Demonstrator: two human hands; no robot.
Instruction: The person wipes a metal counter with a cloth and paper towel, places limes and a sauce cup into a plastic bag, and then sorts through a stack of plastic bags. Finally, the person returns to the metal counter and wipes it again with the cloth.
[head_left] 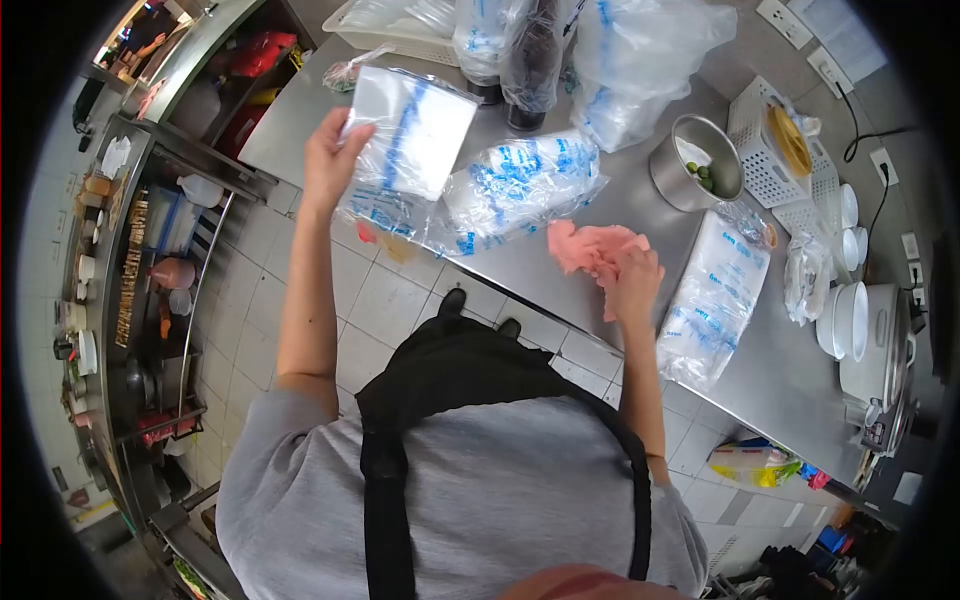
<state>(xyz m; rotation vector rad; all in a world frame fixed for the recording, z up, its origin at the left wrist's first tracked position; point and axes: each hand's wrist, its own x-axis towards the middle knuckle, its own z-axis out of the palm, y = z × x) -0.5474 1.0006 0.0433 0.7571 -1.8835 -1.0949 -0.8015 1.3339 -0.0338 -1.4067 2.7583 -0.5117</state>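
My left hand (333, 160) grips the left edge of a clear plastic pack (415, 135) with white sheets inside and a blue stripe, lifted near the steel table's front edge. My right hand (636, 285) is closed on a crumpled pink cloth (598, 248) resting on the steel tabletop. Between the hands lies a blue-printed plastic pack (525, 180), partly behind the raised one. To the right of my right hand, another blue-printed pack of plastic bags (717, 295) lies flat, apart from the hand.
A steel pot (697, 163) with small green fruit stands at the back right, beside a white basket (770, 140). Wrapped stacks of cups (530, 60) and a large bag (640, 60) line the back. White bowls (850, 320) sit far right. A shelf unit (165, 290) stands left.
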